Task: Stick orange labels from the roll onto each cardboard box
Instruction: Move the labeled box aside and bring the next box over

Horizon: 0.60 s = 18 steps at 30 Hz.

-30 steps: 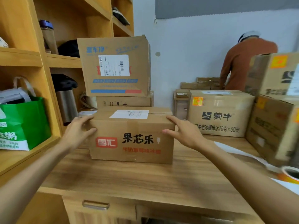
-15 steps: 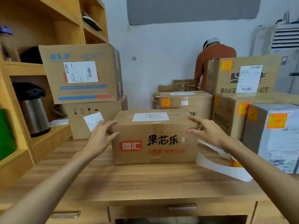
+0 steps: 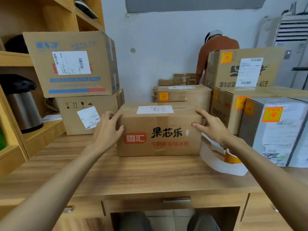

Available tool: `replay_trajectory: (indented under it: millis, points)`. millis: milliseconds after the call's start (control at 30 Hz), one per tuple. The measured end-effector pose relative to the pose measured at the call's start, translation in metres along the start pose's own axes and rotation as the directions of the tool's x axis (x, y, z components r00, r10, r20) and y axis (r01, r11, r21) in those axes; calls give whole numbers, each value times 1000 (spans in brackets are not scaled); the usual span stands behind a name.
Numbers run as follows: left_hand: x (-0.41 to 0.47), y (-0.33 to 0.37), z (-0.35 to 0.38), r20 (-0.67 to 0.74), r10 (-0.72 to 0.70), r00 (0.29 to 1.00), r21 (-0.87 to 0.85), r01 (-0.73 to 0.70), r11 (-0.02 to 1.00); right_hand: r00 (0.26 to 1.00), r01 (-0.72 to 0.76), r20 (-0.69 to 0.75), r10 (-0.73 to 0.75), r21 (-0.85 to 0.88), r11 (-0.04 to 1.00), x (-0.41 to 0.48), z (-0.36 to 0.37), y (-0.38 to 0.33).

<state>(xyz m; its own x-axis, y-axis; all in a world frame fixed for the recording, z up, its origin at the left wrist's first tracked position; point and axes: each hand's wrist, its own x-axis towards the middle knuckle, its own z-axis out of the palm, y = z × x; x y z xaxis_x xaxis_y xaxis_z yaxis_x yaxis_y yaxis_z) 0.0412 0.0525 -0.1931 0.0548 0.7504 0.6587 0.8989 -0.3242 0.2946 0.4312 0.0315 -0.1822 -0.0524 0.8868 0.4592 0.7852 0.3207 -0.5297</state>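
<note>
A small cardboard box (image 3: 159,130) with black and red print and a white shipping slip on top rests on the wooden desk (image 3: 133,174). My left hand (image 3: 106,130) grips its left end and my right hand (image 3: 210,126) presses against its right end. No orange label shows on its front or top. The orange label roll (image 3: 230,157) lies to the right of the box behind my right wrist, with a loop of white backing paper (image 3: 220,162) curling out of it.
Stacked boxes at the right (image 3: 246,72) carry orange labels, as does one behind (image 3: 183,95). Two boxes without orange labels are stacked at the left (image 3: 73,64). A steel flask (image 3: 23,107) stands in the shelf unit. A person in an orange top (image 3: 215,50) bends at the back.
Both hands have carried the small box rightward across the desk toward the middle, and my view has swung right, so the label roll and the labelled boxes now show.
</note>
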Motion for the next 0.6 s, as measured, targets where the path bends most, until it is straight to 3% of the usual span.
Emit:
replay_trajectory:
  millis: [100,267,433,600]
  points:
    - [-1,28,3,-107,198,974,165,-179,970,998,57,3,-57,-99,993,-11,-10,8]
    - [-16,121,34,12,429,903,-60,-428,902,998,54,-10,-60,-310,949,-42,-43,34]
    - [-41,212,83,313,477,822,-308,-387,869,998,-40,42,56,-322,946,-76,-72,63]
    - [-57,262,117,365,535,762,-429,-373,823,985,-69,129,117,-328,942,-100,-83,87]
